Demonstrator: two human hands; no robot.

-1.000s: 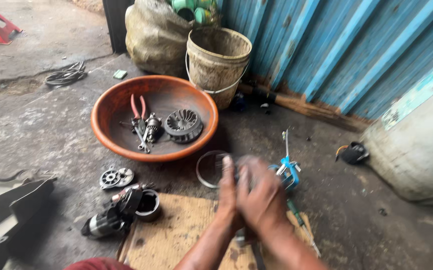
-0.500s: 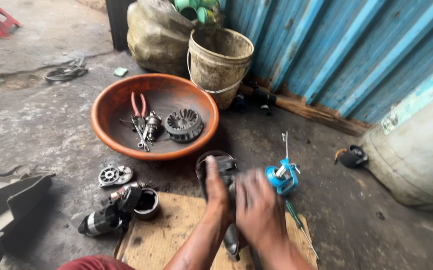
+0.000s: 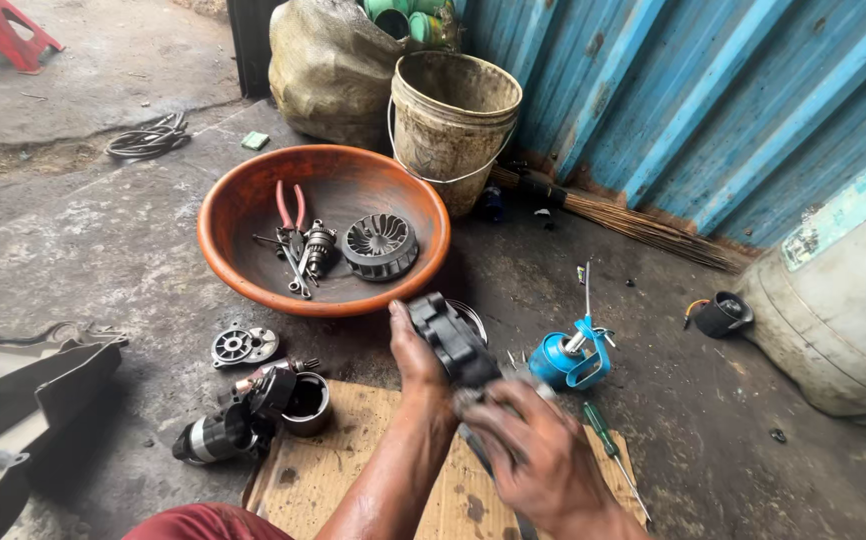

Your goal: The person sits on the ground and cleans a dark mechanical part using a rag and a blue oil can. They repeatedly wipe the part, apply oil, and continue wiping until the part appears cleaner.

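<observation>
So everything here sits around the big orange basin, which is the easiest thing to steer by. Right behind it there's a blue corrugated wall, and off to the right of the basin a pale drum lying on the concrete. Just behind the basin stand a lumpy sack and a dirty bucket, the bucket nearly touching the basin's back rim. Left and in front of the basin lies a dark plastic cover.

In front of the basin is a wooden board, and that's where the action is. Both hands are over it, holding a black part, a longish ribbed chunk. Its long axis runs diagonally: the far end points up-left toward the basin's front rim, the near end comes down-right toward the person. The left hand is wrapped round the upper end, thumb along its left side. The right hand is clenched round the lower end, which is a bit blurred, so I can't make out what's under the fingers there.

Smaller bits: a blue spool thing to the right of the basin's front edge, a small motor in front-left of it, and a round metal plate just below the rim. Inside the basin are a finned fan wheel, red pliers and a wrench. A green screwdriver lies by the board's right edge.
</observation>
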